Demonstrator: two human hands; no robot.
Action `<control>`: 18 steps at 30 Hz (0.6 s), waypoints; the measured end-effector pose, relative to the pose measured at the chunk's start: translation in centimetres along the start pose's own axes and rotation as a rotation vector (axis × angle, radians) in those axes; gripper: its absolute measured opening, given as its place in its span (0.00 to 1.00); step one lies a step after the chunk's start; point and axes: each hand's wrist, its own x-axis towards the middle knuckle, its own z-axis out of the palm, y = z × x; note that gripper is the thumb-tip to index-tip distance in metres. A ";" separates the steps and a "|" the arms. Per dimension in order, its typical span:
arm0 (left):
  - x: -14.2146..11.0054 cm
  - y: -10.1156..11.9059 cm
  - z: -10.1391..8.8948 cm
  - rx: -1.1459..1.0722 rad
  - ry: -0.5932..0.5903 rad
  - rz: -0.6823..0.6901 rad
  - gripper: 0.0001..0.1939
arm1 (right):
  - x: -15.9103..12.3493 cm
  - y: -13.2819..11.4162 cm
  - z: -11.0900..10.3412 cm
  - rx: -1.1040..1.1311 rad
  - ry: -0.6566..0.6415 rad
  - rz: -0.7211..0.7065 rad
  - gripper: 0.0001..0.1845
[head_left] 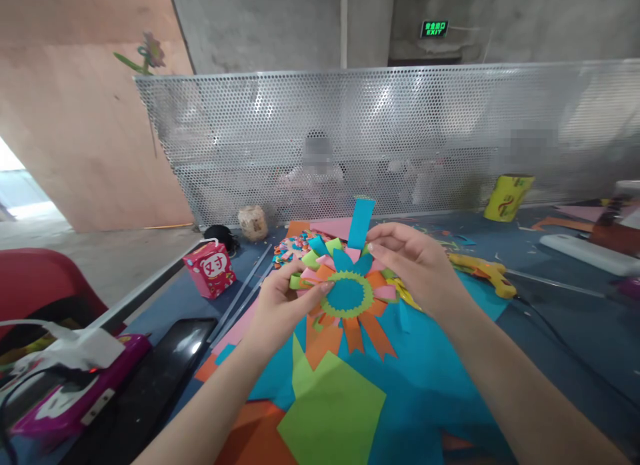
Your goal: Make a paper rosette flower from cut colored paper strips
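Observation:
In the head view a paper rosette (pixel 346 295) is held up over the coloured sheets. It has a round blue middle, a green scalloped ring, looped strips in orange, pink, green and blue, and orange tails below. My left hand (pixel 287 301) pinches its left side, thumb on the front near the ring. At its upper right, my right hand (pixel 413 261) has thumb and fingers closed by a blue paper strip (pixel 361 223) that stands up from the top edge. The fingers partly hide the strip's lower right edge.
Blue paper (pixel 425 385) and green paper (pixel 335 411) lie beneath. A yellow glue gun (pixel 483 273) with its cord lies right. Leftward are a pink drink carton (pixel 210 270), a black phone (pixel 165 371) and a purple power strip (pixel 85 391). A perforated metal screen (pixel 240 131) stands behind.

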 end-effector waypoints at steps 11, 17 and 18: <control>0.0 0.1 0.1 0.015 0.021 0.014 0.07 | -0.1 -0.2 0.0 -0.048 0.032 0.010 0.06; -0.1 0.2 0.0 0.019 0.016 0.024 0.07 | -0.1 -0.2 0.0 -0.039 0.022 0.027 0.05; -0.1 0.2 0.1 0.021 0.014 0.024 0.07 | -0.1 -0.1 -0.1 -0.040 0.023 0.025 0.05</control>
